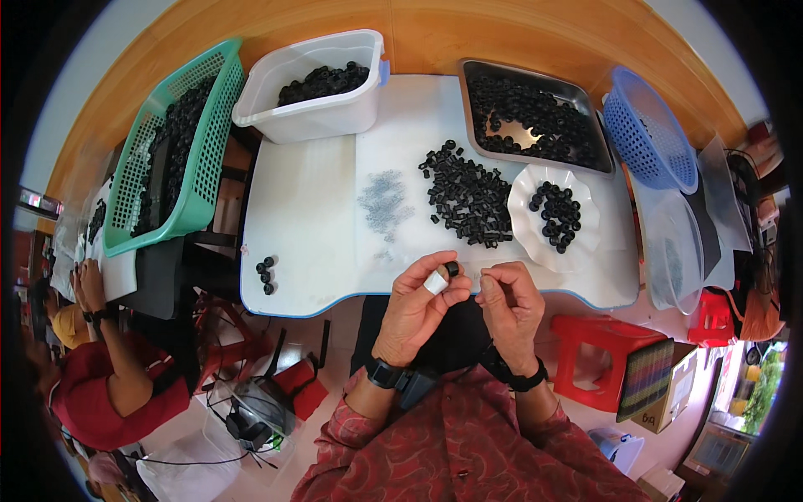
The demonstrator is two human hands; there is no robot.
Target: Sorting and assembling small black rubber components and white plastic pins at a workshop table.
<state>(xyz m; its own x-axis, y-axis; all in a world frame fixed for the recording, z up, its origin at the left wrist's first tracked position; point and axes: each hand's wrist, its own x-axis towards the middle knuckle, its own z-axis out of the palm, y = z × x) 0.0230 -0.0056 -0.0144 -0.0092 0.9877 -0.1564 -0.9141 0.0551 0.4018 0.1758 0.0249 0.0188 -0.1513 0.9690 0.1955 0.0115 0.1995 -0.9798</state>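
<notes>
The left hand [421,303] pinches one black ring [452,268] at its fingertips, a white wrap on one finger. The right hand [510,301], just beside it, has its fingers curled narrow; what it holds cannot be told. Ahead of both hands on the surface [309,217] lie one ring pile [468,197], one heap of pins [385,202] and one white plate [527,243]. Five loose rings [266,274] lie left of the left hand.
</notes>
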